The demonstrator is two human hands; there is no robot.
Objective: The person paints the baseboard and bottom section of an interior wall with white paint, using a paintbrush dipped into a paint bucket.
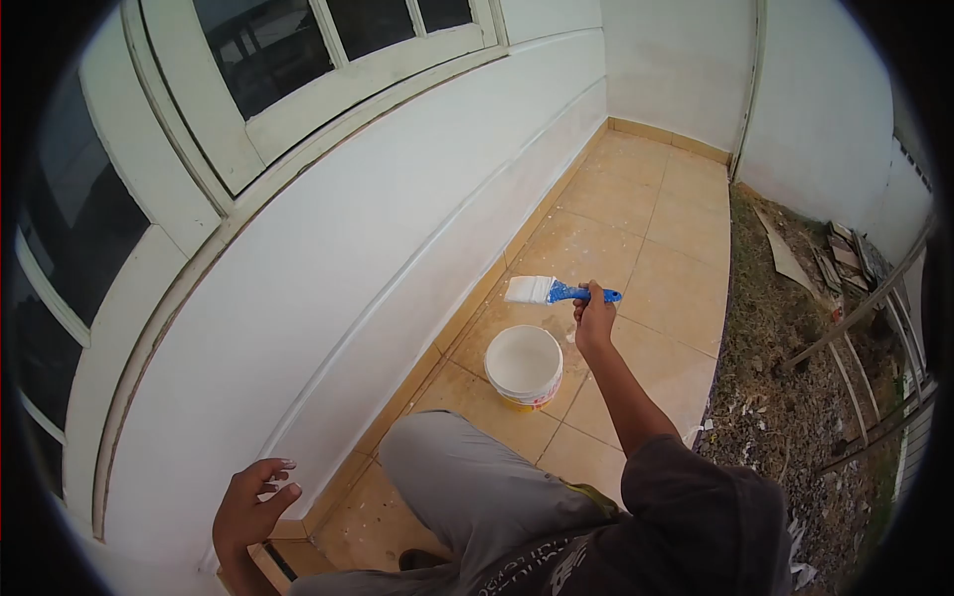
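My right hand [594,316] is closed round the blue handle of a paintbrush [556,291]. The brush lies roughly level, its wide bristles white with paint and pointing left toward the wall. Just below and left of that hand, a white bucket [524,362] with a yellow and red label stands on the tiles; its inside looks whitish. At the lower left, my left hand [255,504] is held near the wall with its fingers curled loosely apart and nothing in them. White specks mark its fingertips.
A white wall [328,268] with a ledge runs along the left, under framed windows [268,60]. Paint-spotted tan tiles [606,238] cover the floor. Beyond their right edge lies rough ground [765,397] with boards [845,253] and poles [865,303]. My bent knee [427,447] is close to the bucket.
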